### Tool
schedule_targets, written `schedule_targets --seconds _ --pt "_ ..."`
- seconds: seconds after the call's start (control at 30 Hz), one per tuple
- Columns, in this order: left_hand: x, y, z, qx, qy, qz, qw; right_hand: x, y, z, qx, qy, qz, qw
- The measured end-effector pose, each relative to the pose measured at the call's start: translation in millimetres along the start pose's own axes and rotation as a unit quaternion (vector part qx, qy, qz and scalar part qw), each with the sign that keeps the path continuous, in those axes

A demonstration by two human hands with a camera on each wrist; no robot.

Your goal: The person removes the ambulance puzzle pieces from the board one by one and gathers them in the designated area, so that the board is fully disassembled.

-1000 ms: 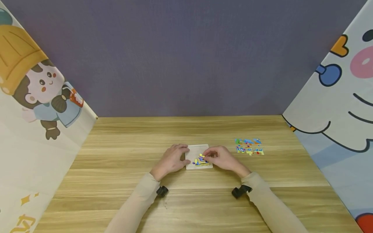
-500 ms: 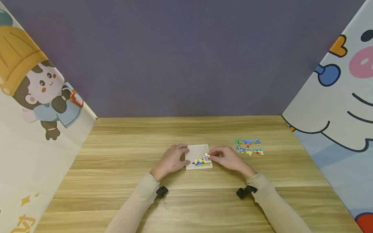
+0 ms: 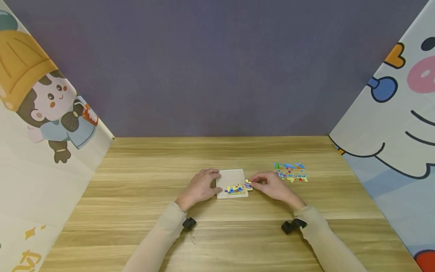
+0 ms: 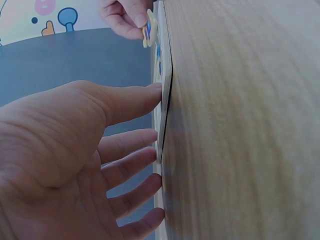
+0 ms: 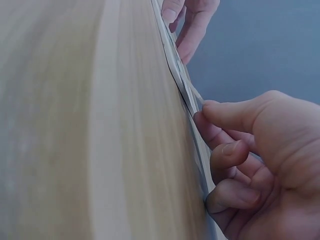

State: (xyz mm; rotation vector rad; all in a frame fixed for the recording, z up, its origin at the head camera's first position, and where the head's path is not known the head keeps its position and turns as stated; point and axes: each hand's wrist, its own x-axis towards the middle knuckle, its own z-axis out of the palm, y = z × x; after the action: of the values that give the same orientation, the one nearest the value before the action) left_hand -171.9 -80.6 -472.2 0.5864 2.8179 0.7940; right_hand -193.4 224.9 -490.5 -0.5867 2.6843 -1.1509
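A pale puzzle tray (image 3: pixel 228 177) lies on the wooden table with joined puzzle pieces (image 3: pixel 234 189), showing yellow shapes and blue wheels, along its near edge. My left hand (image 3: pixel 200 185) rests at the tray's left side, its thumb and fingers extended and touching the rim in the left wrist view. Between thumb and index finger, my right hand (image 3: pixel 270 186) pinches a yellow and purple puzzle piece (image 3: pixel 247 184) that overlaps the tray's right edge. The same piece (image 4: pixel 149 29) looks tilted up from the tray in the left wrist view. The right wrist view shows it edge-on.
Several loose puzzle pieces (image 3: pixel 290 172), in blue, green and yellow, lie in two rows to the right, beyond my right hand. A grey wall (image 3: pixel 217 68) stands at the table's back. Panels with cartoon prints (image 3: pixel 51 98) border both sides.
My right hand has moved right with the pinched piece, from over the tray's pieces to its right edge, baring a second blue wheel. The left hand has stayed still.
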Motion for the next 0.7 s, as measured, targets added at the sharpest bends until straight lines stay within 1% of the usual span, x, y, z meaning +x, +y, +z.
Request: schedule_targets --seconds 0.3,0.53,0.7 --pt "1.1 -1.2 1.0 0.005 -0.002 0.0 1.0 -8.5 9 -10 0.006 0.011 0.006 0.9999" --pt "0.3 -1.7 0.9 0.002 0.001 0.004 1.0 -15.6 18 -17 -0.013 0.031 -0.001 0.9994" --pt "-0.5 -1.3 0.3 -0.001 0.001 0.006 1.0 -20.5 24 -22 -0.026 0.037 0.005 0.999"
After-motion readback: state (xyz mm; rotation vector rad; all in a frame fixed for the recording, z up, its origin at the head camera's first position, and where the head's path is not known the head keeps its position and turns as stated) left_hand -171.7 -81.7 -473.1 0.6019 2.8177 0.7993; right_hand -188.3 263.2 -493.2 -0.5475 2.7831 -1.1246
